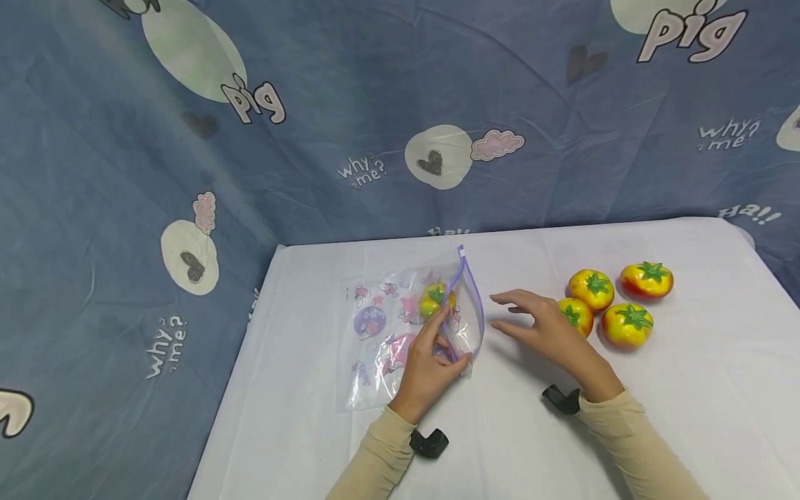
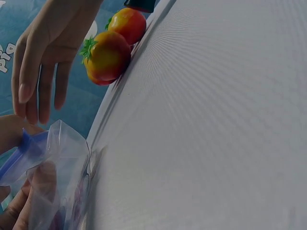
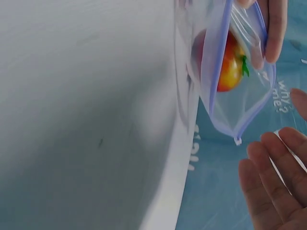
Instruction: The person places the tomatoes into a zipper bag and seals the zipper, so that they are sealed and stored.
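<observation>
A clear zip bag (image 1: 369, 361) with pink and purple prints lies on the white table, its purple-edged mouth spread toward the right. Inside it, near the mouth, sits a yellow-red toy tomato (image 1: 431, 300) with green leaves, also visible through the plastic in the right wrist view (image 3: 230, 67). My left hand (image 1: 431, 368) grips the near side of the bag's mouth, thumb and fingers on the purple edge. Just right of the opening, my right hand (image 1: 550, 333) holds nothing, its fingers extended toward the bag and thumb apart.
Several more toy tomatoes (image 1: 627, 325) stand in a cluster on the right of the table, behind and beside the right hand. A white cloth (image 1: 281, 389) covers the table. Along the back and left hangs a blue printed curtain (image 1: 350, 83).
</observation>
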{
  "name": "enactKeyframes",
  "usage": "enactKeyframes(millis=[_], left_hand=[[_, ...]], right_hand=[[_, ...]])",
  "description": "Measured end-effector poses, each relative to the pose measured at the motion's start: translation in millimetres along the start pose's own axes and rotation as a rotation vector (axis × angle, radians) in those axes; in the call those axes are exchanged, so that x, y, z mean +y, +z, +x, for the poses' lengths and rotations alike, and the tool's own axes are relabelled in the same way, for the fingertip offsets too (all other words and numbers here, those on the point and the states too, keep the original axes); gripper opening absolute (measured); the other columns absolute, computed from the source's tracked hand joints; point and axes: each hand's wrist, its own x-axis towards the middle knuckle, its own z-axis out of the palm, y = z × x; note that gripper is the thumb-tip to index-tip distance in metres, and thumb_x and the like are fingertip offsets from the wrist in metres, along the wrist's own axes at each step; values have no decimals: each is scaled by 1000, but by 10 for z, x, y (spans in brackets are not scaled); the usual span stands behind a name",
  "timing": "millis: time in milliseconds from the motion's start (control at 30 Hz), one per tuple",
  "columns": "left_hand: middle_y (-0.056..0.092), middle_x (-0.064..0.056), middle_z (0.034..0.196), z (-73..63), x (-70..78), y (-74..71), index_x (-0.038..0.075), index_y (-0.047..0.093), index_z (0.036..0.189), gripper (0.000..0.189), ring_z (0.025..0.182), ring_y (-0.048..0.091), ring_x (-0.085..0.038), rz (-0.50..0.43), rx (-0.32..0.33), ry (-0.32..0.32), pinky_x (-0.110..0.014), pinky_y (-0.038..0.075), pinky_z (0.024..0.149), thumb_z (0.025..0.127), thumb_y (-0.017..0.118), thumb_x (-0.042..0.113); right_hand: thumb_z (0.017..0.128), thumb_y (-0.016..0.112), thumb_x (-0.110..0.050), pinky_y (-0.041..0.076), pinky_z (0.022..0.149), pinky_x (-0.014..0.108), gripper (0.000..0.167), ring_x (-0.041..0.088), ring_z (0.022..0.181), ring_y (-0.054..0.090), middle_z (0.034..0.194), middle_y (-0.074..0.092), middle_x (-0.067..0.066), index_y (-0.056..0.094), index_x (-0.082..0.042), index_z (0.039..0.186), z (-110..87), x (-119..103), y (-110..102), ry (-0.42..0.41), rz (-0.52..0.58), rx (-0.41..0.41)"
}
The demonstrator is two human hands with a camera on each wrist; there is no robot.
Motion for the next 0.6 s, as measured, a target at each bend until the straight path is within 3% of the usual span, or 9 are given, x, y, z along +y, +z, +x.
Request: enactKeyframes(millis=[300,433,533,600], left_hand=[[54,-12,152,-5,-15,-1,9,42,157,92,83,62,-16,-2,1,0,-21,61,54,77,85,-3],[53,-9,153,-6,-18,3,12,42,157,92,83,62,-17,-12,3,-14,-22,61,55,77,85,-3],[52,-9,154,-6,-14,7,10,42,157,92,84,63,-18,-17,1,-18,-22,62,56,77,85,-4],[52,-9,154,-6,-9,8,9,42,157,92,83,63,-19,-19,-1,-16,-22,62,56,77,85,-5]], right_hand=[[78,88,-5,64,84,43,45,33,95,76,118,76,12,73,-6,121,-163,-9,-172,-10,-103,37],[75,90,-4,62,88,21,49,29,94,74,118,76,10,73,-8,121,-227,-5,-251,-12,-138,61],[72,92,-3,52,90,5,52,21,91,71,117,76,8,74,-9,121,-274,9,-310,-14,-155,92],[70,93,-3,46,93,0,54,14,93,67,115,76,7,74,-9,121,-307,23,-347,-16,-168,119]])
